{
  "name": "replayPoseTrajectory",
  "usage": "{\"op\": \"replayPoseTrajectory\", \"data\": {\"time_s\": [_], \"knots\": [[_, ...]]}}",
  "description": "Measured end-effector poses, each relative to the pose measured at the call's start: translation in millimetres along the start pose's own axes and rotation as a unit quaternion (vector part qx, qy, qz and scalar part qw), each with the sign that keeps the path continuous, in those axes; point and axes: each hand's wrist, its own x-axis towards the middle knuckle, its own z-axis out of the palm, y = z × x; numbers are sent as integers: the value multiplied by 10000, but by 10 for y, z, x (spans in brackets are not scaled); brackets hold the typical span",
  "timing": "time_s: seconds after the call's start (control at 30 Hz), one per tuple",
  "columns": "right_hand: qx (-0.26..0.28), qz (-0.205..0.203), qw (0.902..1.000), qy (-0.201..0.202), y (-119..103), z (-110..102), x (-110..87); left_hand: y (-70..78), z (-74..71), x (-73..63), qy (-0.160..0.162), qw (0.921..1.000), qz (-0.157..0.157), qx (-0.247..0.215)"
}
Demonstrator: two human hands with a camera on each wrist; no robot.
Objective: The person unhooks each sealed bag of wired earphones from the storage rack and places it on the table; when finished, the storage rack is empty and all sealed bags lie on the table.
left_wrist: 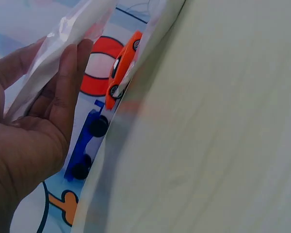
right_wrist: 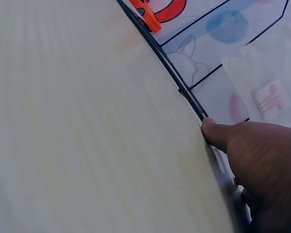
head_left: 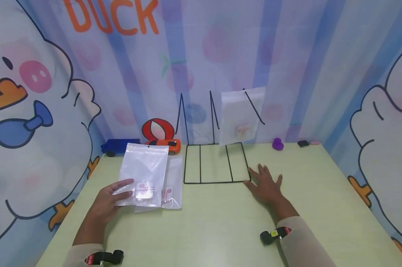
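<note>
My left hand (head_left: 107,200) grips the lower left edge of a white zip bag (head_left: 145,155) with earphones in a small case (head_left: 144,190). The left wrist view shows the bag (left_wrist: 53,58) between thumb and fingers, raised off the table. A second zip bag (head_left: 175,174), also with earphones, lies partly hidden under it. My right hand (head_left: 265,185) has its fingers spread at the right front corner of a black wire rack (head_left: 217,182), thumb against the wire. Another zip bag (head_left: 242,115) hangs from the rack's right prong; the left and middle prongs are bare.
Behind the bags stand a blue toy vehicle (head_left: 119,145) and an orange toy car (head_left: 170,145). Toward the back right are a purple knob-shaped item (head_left: 278,144), a small black item (head_left: 303,143) and a pink one (head_left: 315,142). A printed curtain (head_left: 201,44) hangs along the table's far edge.
</note>
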Motion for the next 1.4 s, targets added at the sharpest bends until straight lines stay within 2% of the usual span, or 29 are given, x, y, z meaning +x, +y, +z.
{"op": "replayPoseTrajectory", "data": {"time_s": [0.27, 0.43, 0.53, 0.63, 0.83, 1.1, 1.3, 1.4], "knots": [[7, 14, 10000, -20, 13, 24, 8, -54, -281, 11, -23, 9999, -34, 123], [14, 11, 10000, -4, -3, -21, -12, -79, -409, 20, 64, 9994, -320, 89], [26, 37, 10000, -26, -20, -31, -23, -98, -464, 35, 105, 9992, -384, -51], [21, 31, 10000, -32, -45, -50, -27, -124, -493, 56, 164, 9991, -395, -14], [-81, 100, 9998, -116, -75, -78, -28, -197, -540, 121, 290, 9980, -385, 409], [-107, 95, 9999, -89, -57, -56, -17, -292, -574, 154, 90, 9976, -347, 600], [-191, 152, 9996, -150, -21, -13, -4, -300, -567, 139, 148, 9975, -311, 618], [-196, 116, 9997, -103, -15, -12, 10, -270, -570, 142, 261, 9930, -248, 1125]]}}
